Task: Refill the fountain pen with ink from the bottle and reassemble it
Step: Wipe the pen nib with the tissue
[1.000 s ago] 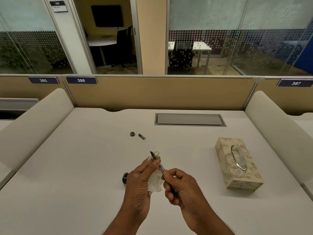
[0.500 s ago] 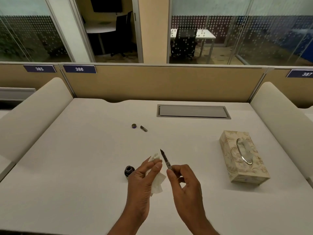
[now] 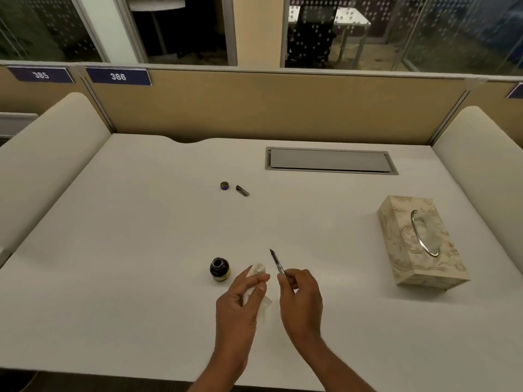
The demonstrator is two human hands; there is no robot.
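My right hand [image 3: 301,299] pinches the thin nib section of the fountain pen [image 3: 277,263], nib pointing up and away. My left hand [image 3: 240,304] holds a crumpled white tissue [image 3: 259,269], a small gap from the pen. The open dark ink bottle [image 3: 219,269] stands on the white desk [image 3: 141,250] just left of my left hand. Farther back lie the bottle's round cap [image 3: 224,185] and a short dark pen part [image 3: 242,190], side by side.
A patterned tissue box [image 3: 418,241] with a metal ring opening sits at the right. A grey cable hatch [image 3: 331,160] is set into the desk at the back. Padded dividers flank both sides, and a tan partition closes the rear.
The tissue and the nib have come apart: a second ago the tissue was wrapped against the pen, now my hands are separated. The camera has tilted downward.
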